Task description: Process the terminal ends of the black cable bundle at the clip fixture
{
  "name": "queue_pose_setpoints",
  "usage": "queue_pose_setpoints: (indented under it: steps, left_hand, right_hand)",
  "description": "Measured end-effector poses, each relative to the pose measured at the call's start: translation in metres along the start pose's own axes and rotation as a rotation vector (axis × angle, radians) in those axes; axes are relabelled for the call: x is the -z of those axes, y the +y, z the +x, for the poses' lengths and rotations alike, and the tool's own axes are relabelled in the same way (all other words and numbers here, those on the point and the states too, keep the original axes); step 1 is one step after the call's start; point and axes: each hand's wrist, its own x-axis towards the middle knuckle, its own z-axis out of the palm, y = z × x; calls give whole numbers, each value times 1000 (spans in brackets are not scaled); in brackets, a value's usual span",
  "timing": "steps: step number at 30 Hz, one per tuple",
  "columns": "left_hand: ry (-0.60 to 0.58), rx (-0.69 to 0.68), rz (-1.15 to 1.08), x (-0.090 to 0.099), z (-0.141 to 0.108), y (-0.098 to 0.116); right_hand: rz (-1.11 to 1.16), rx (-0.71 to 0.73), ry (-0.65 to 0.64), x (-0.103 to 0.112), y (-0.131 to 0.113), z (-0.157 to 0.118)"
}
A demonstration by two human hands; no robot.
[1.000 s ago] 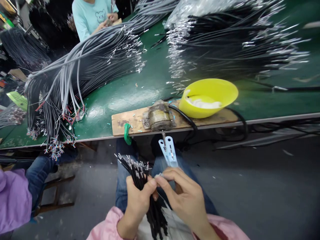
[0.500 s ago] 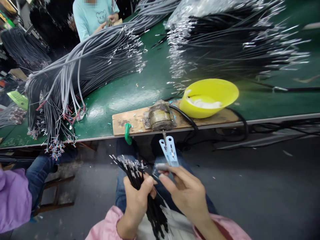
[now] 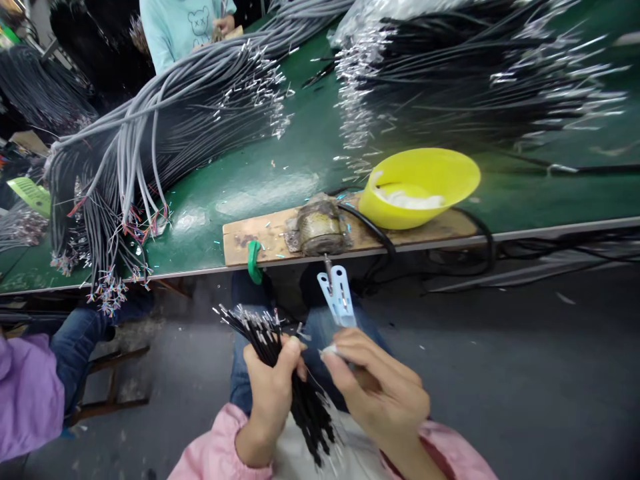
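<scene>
Wooden board (image 3: 270, 235) on table's (image 3: 200, 223) front edge: clamp (image 3: 254, 261) at its left end, motor (image 3: 320, 228) mid-board, bowl (image 3: 395, 215) right of motor, plastic clip (image 3: 338, 297) in front of motor, beyond the edge. Cable pile (image 3: 145, 127) back-left of board, wire pile (image 3: 450, 87) behind bowl, plastic bag (image 3: 365, 19) at its back-left. Wire bundle (image 3: 307, 407) in left hand (image 3: 270, 387), before the table; right hand (image 3: 387, 393) right of that.

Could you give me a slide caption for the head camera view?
Left hand grips a bundle of black cables below a green table edge, near a yellow bowl.
</scene>
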Motion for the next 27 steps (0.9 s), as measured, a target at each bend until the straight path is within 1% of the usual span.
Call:
queue_pose_setpoints:
  steps: [2, 3, 5, 7, 9, 11, 14, 15, 17, 18, 20, 23, 25, 27]
  left_hand:
    - [-45, -22, 17, 3, 2, 1]
    - [-86, -31, 37, 4, 2, 3]
    - [-142, -43, 62, 5, 4, 4]
    - [-190, -11, 49, 8, 6, 3]
    - [-256, 69, 14, 10, 7, -2]
    - [-303, 120, -18, 13, 8, -8]
    - [-334, 120, -37, 15, 10, -16]
    - [-338, 116, -42, 15, 10, -17]
    - [-338, 104, -40, 15, 12, -17]
    - [-332, 90, -29, 16, 13, -16]
    - [-289, 40, 15, 17, 14, -14]
    - [-222, -13, 57, 19, 13, -13]
    - [-244, 14, 36, 19, 11, -15]
    - [-289, 56, 9, 18, 11, -17]
  right_hand:
    - [47, -119, -22, 1, 3, 0]
    - [72, -165, -62, 2, 4, 1]
    - [119, -203, -153, 4, 7, 3]
    - [141, -216, -198, 6, 9, 5]
    - [209, -271, -221, 8, 9, 6]
    - [401, -397, -261, 8, 9, 5]
    - [797, -623, -318, 4, 6, 3]
    - [897, -683, -326, 3, 6, 2]
    - [993, -762, -341, 2, 6, 3]
    - [990, -783, -348, 3, 7, 3]
    - [889, -789, -313, 7, 11, 6]
    - [681, -727, -165, 16, 17, 11]
    - [646, -656, -113, 21, 17, 13]
    - [667, -594, -135, 22, 12, 15]
